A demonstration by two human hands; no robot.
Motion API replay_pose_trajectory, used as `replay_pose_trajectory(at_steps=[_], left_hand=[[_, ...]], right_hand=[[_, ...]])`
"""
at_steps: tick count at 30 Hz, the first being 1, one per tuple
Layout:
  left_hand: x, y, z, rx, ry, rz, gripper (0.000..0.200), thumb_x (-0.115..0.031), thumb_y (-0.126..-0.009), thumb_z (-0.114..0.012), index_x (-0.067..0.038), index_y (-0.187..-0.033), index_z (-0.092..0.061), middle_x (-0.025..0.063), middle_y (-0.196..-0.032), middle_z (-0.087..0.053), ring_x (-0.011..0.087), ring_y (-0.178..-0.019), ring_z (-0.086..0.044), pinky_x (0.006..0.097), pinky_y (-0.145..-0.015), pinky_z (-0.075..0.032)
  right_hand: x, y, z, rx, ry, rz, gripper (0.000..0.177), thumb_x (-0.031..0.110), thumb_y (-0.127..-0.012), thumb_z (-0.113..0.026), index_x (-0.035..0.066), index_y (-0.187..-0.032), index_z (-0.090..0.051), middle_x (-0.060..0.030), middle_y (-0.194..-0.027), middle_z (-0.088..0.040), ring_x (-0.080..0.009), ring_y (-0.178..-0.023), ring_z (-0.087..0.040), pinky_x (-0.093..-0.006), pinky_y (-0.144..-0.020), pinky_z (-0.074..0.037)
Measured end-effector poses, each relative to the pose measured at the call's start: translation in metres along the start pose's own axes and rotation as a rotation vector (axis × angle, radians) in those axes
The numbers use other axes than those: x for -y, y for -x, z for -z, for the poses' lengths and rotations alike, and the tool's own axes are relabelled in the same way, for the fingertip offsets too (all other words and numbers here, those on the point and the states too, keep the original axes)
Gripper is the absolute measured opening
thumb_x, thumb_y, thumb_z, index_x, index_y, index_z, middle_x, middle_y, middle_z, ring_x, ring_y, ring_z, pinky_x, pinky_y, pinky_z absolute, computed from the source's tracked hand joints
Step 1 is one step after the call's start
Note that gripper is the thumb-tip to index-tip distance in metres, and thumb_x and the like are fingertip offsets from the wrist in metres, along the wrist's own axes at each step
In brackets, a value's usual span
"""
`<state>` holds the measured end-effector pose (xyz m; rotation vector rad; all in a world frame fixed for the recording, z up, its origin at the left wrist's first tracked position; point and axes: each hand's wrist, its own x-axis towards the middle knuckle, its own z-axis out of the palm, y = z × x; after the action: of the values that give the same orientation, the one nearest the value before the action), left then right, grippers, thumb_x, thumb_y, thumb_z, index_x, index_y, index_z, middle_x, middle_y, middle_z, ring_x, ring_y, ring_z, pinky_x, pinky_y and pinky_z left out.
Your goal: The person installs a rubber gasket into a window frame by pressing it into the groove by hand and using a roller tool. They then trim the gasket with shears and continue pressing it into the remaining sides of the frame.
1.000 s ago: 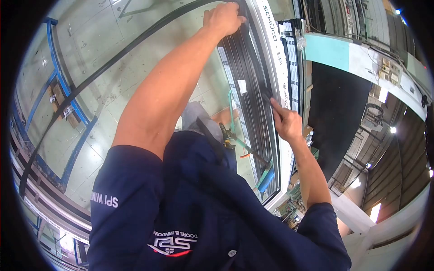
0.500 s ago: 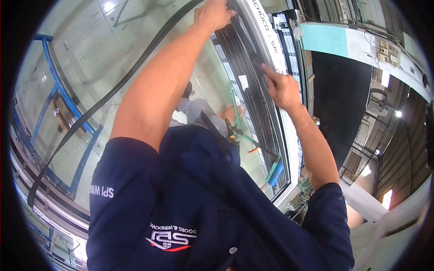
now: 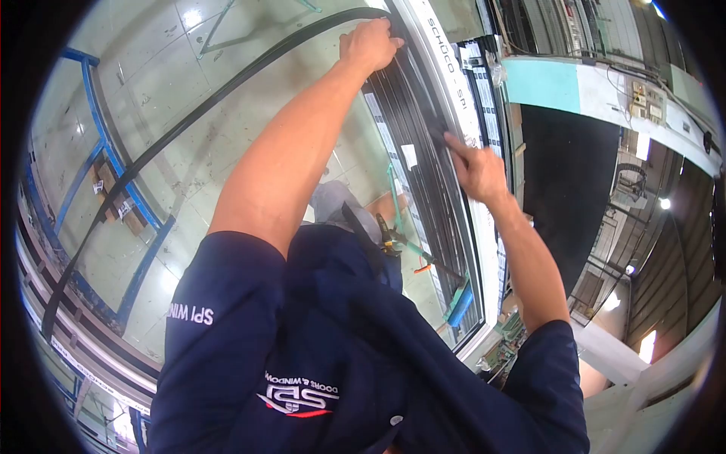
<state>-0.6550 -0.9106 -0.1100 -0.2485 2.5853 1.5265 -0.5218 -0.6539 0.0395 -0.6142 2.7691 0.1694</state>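
Observation:
A long black flexible strip [image 3: 204,106] arcs across from the lower left to the top of a white-edged frame [image 3: 454,98] marked "SCHÜCO - SPI". My left hand [image 3: 370,47] is closed on the strip where it meets the frame, its fingertips partly hidden. Lower along the same frame, my right hand [image 3: 482,175] touches the dark inner edge with its index finger stretched out and its other fingers curled; it grips nothing that shows.
Blue metal stands [image 3: 98,113] rise at the left above a tiled floor [image 3: 178,170]. Dark profiles [image 3: 408,178] lie inside the frame. A blue-ended tool [image 3: 460,304] shows near its lower end. A black panel [image 3: 567,181] stands at the right.
Both hands and the frame sit slightly lower in the view. My left hand is a little further right, and more of the strip's upper bend shows.

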Motion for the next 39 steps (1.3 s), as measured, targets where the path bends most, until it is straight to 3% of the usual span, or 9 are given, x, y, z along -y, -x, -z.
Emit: replay_pose_trajectory(at_steps=[3,9,10,22,28,35,36,37,39], left_hand=[[0.004,-0.002,-0.001,0.034,0.046,-0.025,0.041,-0.044,-0.1,-0.066,-0.009,-0.12,-0.071,0.0116,-0.119,-0.075,0.0337,-0.118,-0.068,0.0541,-0.103,-0.045],[0.001,-0.006,-0.004,-0.04,0.172,0.025,0.047,-0.05,-0.102,-0.059,-0.009,-0.119,-0.071,0.0154,-0.123,-0.073,0.0373,-0.12,-0.065,0.0532,-0.102,-0.048],[0.002,-0.004,-0.008,-0.114,0.174,-0.012,0.054,-0.054,-0.103,-0.058,-0.002,-0.106,-0.072,0.0222,-0.112,-0.074,0.0411,-0.112,-0.068,0.0521,-0.094,-0.052],[-0.008,0.001,0.002,-0.052,0.066,0.022,0.05,-0.053,-0.104,-0.056,-0.006,-0.111,-0.072,0.0169,-0.114,-0.074,0.0392,-0.114,-0.067,0.053,-0.094,-0.052],[-0.005,-0.004,0.002,-0.051,0.048,-0.012,0.051,-0.054,-0.103,-0.058,-0.007,-0.114,-0.072,0.0179,-0.118,-0.074,0.0399,-0.114,-0.068,0.0547,-0.095,-0.052],[-0.005,0.002,0.006,-0.056,0.034,0.005,0.05,-0.054,-0.102,-0.059,-0.006,-0.111,-0.072,0.0184,-0.117,-0.074,0.0395,-0.115,-0.067,0.0532,-0.094,-0.052],[-0.012,0.003,0.015,0.042,0.034,0.062,0.048,-0.051,-0.104,-0.058,-0.006,-0.113,-0.071,0.0156,-0.115,-0.074,0.0375,-0.115,-0.067,0.055,-0.101,-0.046],[-0.007,0.001,0.013,0.015,0.023,0.029,0.049,-0.052,-0.103,-0.058,-0.005,-0.109,-0.071,0.0154,-0.109,-0.076,0.039,-0.108,-0.069,0.0512,-0.094,-0.051],[-0.008,-0.001,0.018,0.053,0.093,0.042,0.042,-0.043,-0.098,-0.069,-0.002,-0.105,-0.069,0.0176,-0.105,-0.076,0.038,-0.102,-0.071,0.0475,-0.087,-0.055]], right_hand=[[0.018,-0.028,0.004,-0.043,-0.001,-0.006,0.038,0.021,-0.097,-0.063,0.023,-0.134,-0.071,-0.0222,-0.078,-0.072,-0.0434,-0.072,-0.07,-0.0536,-0.07,-0.058],[0.01,-0.002,0.0,-0.073,-0.044,0.022,0.033,0.021,-0.099,-0.061,0.021,-0.13,-0.074,-0.0231,-0.079,-0.072,-0.0431,-0.076,-0.071,-0.0531,-0.073,-0.058],[0.009,-0.005,0.0,-0.043,-0.026,-0.005,0.033,0.021,-0.099,-0.061,0.021,-0.13,-0.074,-0.0236,-0.081,-0.072,-0.0438,-0.078,-0.071,-0.054,-0.074,-0.058],[0.02,-0.024,0.01,-0.003,-0.007,-0.053,0.039,0.02,-0.097,-0.062,0.026,-0.135,-0.071,-0.0219,-0.088,-0.075,-0.0443,-0.083,-0.072,-0.0534,-0.079,-0.059],[0.038,-0.072,0.009,-0.135,-0.038,-0.012,0.038,0.024,-0.098,-0.061,0.025,-0.134,-0.071,-0.0245,-0.088,-0.073,-0.0444,-0.081,-0.072,-0.0543,-0.077,-0.058],[0.007,0.065,0.007,0.097,-0.075,-0.184,0.038,0.021,-0.096,-0.064,0.025,-0.133,-0.073,-0.0239,-0.081,-0.072,-0.0435,-0.08,-0.072,-0.0529,-0.077,-0.058],[0.001,0.075,0.011,0.121,-0.088,-0.181,0.036,0.02,-0.096,-0.065,0.024,-0.131,-0.074,-0.0238,-0.082,-0.073,-0.0437,-0.081,-0.072,-0.0521,-0.077,-0.058],[-0.002,0.081,0.017,0.148,-0.104,-0.179,0.035,0.02,-0.095,-0.065,0.023,-0.129,-0.075,-0.0237,-0.083,-0.073,-0.0439,-0.082,-0.071,-0.0512,-0.077,-0.058],[-0.008,0.081,0.025,0.061,-0.507,-0.232,0.035,0.014,-0.096,-0.07,0.014,-0.13,-0.075,-0.0235,-0.095,-0.077,-0.0317,-0.082,-0.077,-0.0391,-0.078,-0.058]])
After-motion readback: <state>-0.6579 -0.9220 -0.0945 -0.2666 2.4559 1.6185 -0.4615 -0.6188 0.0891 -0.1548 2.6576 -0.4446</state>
